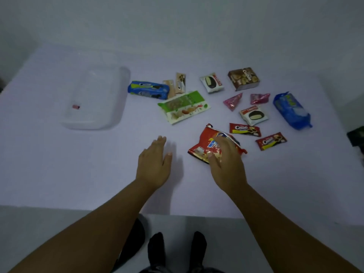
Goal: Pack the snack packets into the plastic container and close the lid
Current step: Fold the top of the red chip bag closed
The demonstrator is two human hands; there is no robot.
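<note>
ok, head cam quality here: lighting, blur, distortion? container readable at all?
Head view: dim, flat light with a bluish cast, soft shadows beside the left hand and right hand; slightly soft overall, small print on the red chip bag unreadable; wide-angle bend at the table edges; clear plastic container is low-contrast, barely separating from the surface.

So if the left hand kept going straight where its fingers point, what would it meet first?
Probably the green snack packet. The left hand lies open with fingers pointing up and slightly right across bare table; the line may pass just left of the packet.
</note>
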